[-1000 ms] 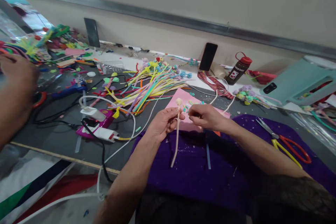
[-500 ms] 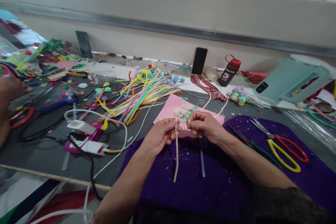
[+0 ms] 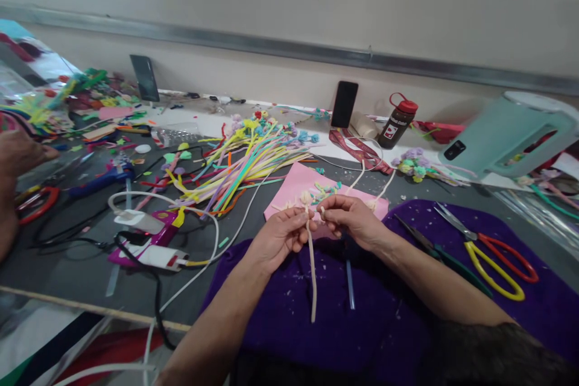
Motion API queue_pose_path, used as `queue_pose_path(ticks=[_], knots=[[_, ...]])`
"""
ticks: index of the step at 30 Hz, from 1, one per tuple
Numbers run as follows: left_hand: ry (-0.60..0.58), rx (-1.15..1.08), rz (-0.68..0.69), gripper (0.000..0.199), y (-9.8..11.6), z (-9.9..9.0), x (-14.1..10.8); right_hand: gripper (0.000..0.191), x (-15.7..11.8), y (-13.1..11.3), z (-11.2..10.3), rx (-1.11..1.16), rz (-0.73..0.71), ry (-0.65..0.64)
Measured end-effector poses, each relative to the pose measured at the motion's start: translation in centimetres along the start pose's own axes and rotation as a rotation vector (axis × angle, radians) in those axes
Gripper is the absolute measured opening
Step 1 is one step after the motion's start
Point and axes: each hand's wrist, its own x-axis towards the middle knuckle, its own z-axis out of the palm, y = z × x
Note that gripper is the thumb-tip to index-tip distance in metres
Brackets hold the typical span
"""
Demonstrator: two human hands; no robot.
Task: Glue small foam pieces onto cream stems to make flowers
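Observation:
My left hand (image 3: 284, 234) is closed in a pinch around a cream pipe cleaner (image 3: 313, 277), whose long end hangs down over the purple cloth (image 3: 289, 338). A small pale tuft (image 3: 306, 198) tops it, just above the fingertips. Close beside it, my right hand (image 3: 350, 220) pinches a small cream piece (image 3: 322, 210), too small to make out fully. Behind both hands lies a pink sheet (image 3: 294, 178) with short green and yellow bits (image 3: 328, 191). A translucent stick (image 3: 350, 283) shows below my right hand; its upper end is hidden.
Scissors (image 3: 495, 256) and dark-handled pliers (image 3: 434, 247) lie on the cloth at right. Pipe-cleaner flowers (image 3: 244, 163) are heaped beyond. A magenta power strip (image 3: 149, 235) trails cables at left, near a blue glue gun (image 3: 102, 181). Another person's hand (image 3: 22, 157) is far left.
The hanging end of the pipe cleaner has swung to the right. My hands have drawn slightly closer together, both still pinching.

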Motion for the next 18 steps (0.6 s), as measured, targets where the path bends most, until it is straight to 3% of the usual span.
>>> queue_pose_path(ticks=[4, 12, 18], knots=[[-0.005, 0.006, 0.0, 0.019, -0.02, 0.05, 0.05, 0.02, -0.1, 0.09, -0.01, -0.04, -0.031, -0.008], [0.021, 0.024, -0.014, 0.021, -0.4, 0.01, 0.3, 0.012, -0.31, 0.19, 0.08, -0.171, -0.143, 0.047], [-0.002, 0.078, -0.027, 0.018, -0.48, 0.19, 0.29, 0.014, -0.36, 0.44, 0.27, -0.257, -0.136, 0.058]])
